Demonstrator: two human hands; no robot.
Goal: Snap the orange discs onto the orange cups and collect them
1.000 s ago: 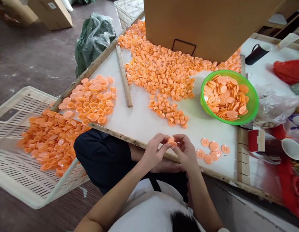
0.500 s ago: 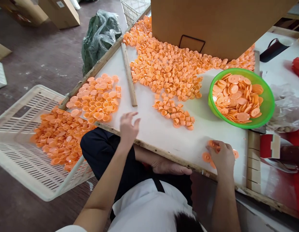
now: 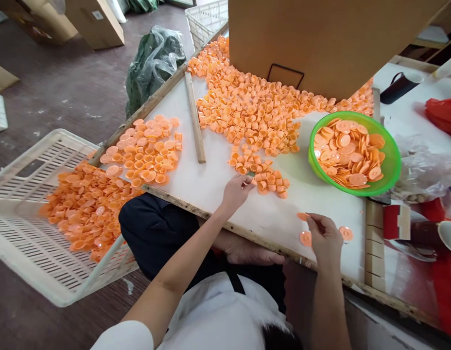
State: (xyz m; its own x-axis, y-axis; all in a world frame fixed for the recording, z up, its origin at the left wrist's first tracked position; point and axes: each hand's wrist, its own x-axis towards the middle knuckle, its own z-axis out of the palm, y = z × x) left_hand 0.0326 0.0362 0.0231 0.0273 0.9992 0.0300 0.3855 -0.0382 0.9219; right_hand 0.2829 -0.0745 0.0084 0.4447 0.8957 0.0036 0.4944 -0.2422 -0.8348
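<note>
Cups point(image 3: 247, 107) lie heaped over the far middle of the table point(image 3: 214, 146), whose white top is bordered by wooden strips; a tail of the heap reaches toward the near edge. The box point(image 3: 313, 43) stands at the back, walling off much of the far side. Past the left edge, the crate point(image 3: 32, 243) holds more orange pieces. Brimmed pieces point(image 3: 148, 155) fill the table's left corner. The bowl point(image 3: 393, 167) of discs point(image 3: 351, 155) sits near the right edge. The stick point(image 3: 195, 121) parts corner from heap, bare top around its near end. The right hand point(image 3: 324, 236) has its grip closed on a disc, loose discs point(image 3: 345, 233) beside it. The left hand point(image 3: 235, 193) touches the tail's left side, fingertips together; whether its grip holds a cup, I cannot tell. Open room lies between the hands.
</note>
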